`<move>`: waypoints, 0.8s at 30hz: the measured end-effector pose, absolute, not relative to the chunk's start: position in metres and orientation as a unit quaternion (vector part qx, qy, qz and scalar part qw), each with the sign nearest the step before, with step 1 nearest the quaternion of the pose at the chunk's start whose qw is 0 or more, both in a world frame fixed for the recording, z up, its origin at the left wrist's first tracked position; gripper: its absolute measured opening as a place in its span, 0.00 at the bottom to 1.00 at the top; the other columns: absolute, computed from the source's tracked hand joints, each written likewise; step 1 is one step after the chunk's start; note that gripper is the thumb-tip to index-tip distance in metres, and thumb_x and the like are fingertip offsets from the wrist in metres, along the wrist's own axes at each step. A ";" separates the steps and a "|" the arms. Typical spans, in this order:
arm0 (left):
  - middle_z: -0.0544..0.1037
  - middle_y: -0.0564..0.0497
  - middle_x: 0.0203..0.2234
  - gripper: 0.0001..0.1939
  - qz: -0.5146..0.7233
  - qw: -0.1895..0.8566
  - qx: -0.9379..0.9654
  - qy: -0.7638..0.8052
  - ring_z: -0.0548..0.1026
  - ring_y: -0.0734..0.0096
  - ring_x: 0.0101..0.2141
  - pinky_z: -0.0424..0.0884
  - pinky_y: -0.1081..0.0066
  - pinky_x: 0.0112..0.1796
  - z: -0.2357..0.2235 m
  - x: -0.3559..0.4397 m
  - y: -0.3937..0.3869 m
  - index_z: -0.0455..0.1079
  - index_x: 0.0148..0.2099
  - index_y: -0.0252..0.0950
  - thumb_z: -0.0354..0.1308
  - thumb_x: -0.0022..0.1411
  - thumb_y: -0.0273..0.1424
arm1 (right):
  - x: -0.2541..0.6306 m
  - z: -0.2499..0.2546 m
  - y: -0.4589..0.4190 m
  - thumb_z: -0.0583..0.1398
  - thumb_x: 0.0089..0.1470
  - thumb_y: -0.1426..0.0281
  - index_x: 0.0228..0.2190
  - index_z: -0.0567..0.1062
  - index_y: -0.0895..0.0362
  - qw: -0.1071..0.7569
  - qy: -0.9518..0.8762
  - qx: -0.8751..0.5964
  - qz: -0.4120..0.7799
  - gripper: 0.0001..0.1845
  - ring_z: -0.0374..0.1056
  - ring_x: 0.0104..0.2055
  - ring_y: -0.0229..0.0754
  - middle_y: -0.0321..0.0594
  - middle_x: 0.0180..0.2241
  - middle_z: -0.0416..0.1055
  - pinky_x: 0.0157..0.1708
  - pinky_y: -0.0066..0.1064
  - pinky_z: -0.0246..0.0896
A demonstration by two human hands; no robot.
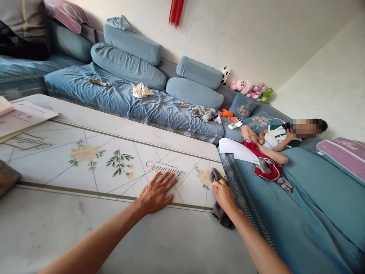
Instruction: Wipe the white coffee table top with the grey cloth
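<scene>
My left hand (156, 193) lies flat with fingers spread on a white table runner (159, 152) printed with yellow flowers, green leaves and script. In my right hand (224, 195) is a dark grey cloth (221, 215), bunched under the fingers at the right end of the runner, by the table edge. Part of the cloth hangs out below that hand. The runner runs along the marble-look table (114, 232), with a dark line near each long side.
Papers and booklets (25, 116) lie at the table's left end, with a brown object (7, 177) nearer. A blue sofa (137, 102) with bolsters and loose clothes runs behind and right. A person (279, 137) reclines there beside a white sheet (239, 150).
</scene>
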State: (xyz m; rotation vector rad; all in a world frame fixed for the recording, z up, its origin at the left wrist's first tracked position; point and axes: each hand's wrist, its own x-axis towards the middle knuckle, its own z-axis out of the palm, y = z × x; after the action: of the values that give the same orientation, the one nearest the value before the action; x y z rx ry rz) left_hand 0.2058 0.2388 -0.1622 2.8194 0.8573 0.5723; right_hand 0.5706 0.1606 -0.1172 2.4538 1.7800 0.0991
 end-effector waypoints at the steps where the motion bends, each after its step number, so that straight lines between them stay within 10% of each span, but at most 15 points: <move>1: 0.55 0.51 0.78 0.33 0.191 0.071 0.936 0.286 0.56 0.54 0.76 0.41 0.49 0.76 -0.162 0.206 0.239 0.53 0.80 0.47 0.48 0.78 0.45 | 0.575 -0.117 0.163 0.48 0.75 0.65 0.60 0.78 0.53 0.055 0.585 0.809 0.033 0.24 0.74 0.40 0.41 0.45 0.50 0.76 0.36 0.31 0.60; 9: 0.56 0.51 0.78 0.34 0.186 0.070 0.938 0.285 0.56 0.53 0.76 0.44 0.49 0.76 -0.160 0.205 0.240 0.52 0.81 0.48 0.49 0.78 0.44 | 0.583 -0.090 0.265 0.47 0.73 0.69 0.47 0.84 0.60 0.046 0.559 0.828 0.031 0.25 0.74 0.45 0.46 0.54 0.50 0.76 0.43 0.33 0.62; 17: 0.56 0.52 0.78 0.36 0.214 0.067 0.934 0.280 0.57 0.54 0.75 0.43 0.50 0.76 -0.164 0.206 0.239 0.47 0.82 0.50 0.50 0.78 0.45 | 0.565 -0.123 0.143 0.47 0.75 0.64 0.62 0.77 0.52 0.030 0.617 0.787 0.012 0.25 0.75 0.43 0.40 0.44 0.50 0.76 0.38 0.29 0.62; 24: 0.55 0.52 0.78 0.34 0.194 0.063 0.938 0.280 0.57 0.54 0.75 0.44 0.50 0.76 -0.160 0.205 0.240 0.50 0.81 0.50 0.49 0.78 0.45 | 0.588 -0.088 0.267 0.49 0.73 0.70 0.46 0.84 0.59 0.046 0.541 0.839 0.037 0.23 0.74 0.45 0.46 0.52 0.49 0.77 0.41 0.33 0.61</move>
State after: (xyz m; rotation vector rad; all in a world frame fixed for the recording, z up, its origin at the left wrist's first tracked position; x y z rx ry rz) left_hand 0.2048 0.2403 -0.1596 2.8343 0.8476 0.5859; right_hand 0.5875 0.2668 -0.0878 2.5614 1.6505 0.1130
